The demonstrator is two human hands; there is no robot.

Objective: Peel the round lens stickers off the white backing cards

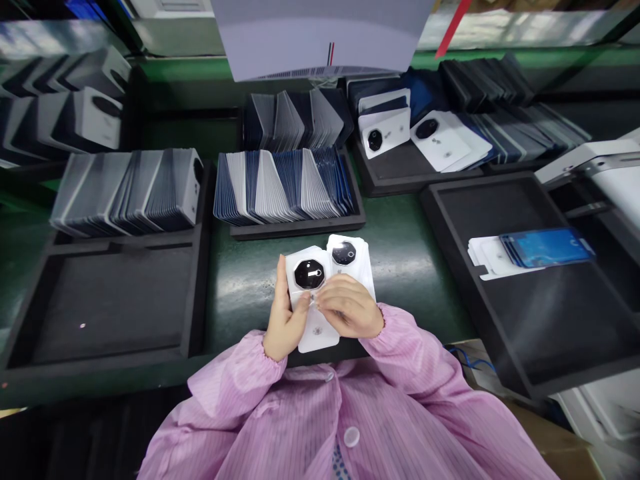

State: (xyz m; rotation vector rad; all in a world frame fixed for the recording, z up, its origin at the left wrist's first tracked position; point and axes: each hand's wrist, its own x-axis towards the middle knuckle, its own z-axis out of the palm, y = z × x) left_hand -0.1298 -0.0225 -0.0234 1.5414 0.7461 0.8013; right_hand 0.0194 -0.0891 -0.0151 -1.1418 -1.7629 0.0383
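My left hand (283,319) grips the left edge of a white phone back cover (309,280) with a black octagonal camera cutout, held just above the green table. My right hand (350,308) is closed in a pinch over the cover's middle, fingertips on what looks like a thin clear film. A second white cover (353,257) lies partly under the first, to its right. Both pink sleeves reach in from the bottom.
Black foam trays surround me: a bare one (105,300) at left, one at right (525,293) holding white covers and blue film sheets (545,245). Rows of upright covers (285,183) stand in trays behind. A white machine (605,173) sits far right.
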